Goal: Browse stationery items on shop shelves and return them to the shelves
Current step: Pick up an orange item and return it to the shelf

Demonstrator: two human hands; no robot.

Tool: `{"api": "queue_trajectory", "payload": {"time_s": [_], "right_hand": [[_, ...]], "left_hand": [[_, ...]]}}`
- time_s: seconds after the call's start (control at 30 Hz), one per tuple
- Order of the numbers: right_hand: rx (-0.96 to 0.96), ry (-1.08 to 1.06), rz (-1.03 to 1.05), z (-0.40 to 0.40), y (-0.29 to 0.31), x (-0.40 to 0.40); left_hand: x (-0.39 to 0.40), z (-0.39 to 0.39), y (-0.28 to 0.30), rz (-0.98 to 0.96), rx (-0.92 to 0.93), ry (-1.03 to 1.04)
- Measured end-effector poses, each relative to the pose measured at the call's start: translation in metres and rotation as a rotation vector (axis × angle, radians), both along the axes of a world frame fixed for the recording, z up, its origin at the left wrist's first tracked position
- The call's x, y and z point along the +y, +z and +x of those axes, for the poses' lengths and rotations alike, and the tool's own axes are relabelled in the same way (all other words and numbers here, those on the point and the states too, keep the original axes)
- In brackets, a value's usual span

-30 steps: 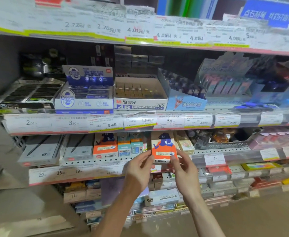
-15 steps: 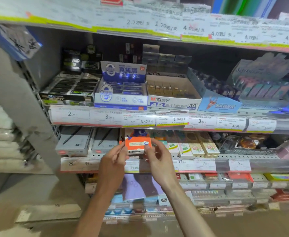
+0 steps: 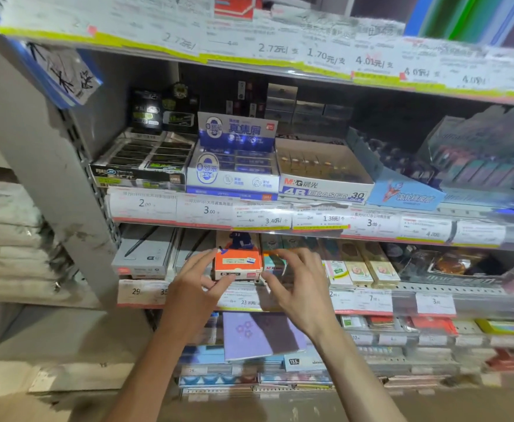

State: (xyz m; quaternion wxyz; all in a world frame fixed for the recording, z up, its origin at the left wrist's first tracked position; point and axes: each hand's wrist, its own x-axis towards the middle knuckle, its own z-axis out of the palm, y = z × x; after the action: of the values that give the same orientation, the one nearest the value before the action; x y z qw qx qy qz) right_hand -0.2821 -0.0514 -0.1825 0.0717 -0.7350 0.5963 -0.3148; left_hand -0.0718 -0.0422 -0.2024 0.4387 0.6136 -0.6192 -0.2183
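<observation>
An orange box with a blue cartoon figure on its card sits in the second shelf row, between grey pen boxes and teal packs. My left hand pinches the box's left side, index finger at the top corner and thumb under the front edge. My right hand hovers just to the right of the box with its fingers spread, and the thumb tip is close to the lower right corner.
Above are eraser cartons: a black one, a blue-and-white one and a 4B eraser carton. Price tags line every shelf edge. A grey upright stands at the left. A purple notebook lies on the shelf below.
Both hands carried the orange box leftward and into its slot on the second shelf. The right hand has opened and come off the box.
</observation>
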Motion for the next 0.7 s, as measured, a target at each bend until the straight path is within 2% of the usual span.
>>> {"api": "queue_trajectory", "payload": {"time_s": [0.2, 0.7], "right_hand": [[0.189, 0.106, 0.023, 0.01, 0.002, -0.015], [0.258, 0.113, 0.17, 0.007, 0.003, -0.041]], "left_hand": [[-0.016, 0.002, -0.006, -0.07, -0.065, -0.054], [-0.042, 0.004, -0.005, 0.106, -0.267, -0.04]]}}
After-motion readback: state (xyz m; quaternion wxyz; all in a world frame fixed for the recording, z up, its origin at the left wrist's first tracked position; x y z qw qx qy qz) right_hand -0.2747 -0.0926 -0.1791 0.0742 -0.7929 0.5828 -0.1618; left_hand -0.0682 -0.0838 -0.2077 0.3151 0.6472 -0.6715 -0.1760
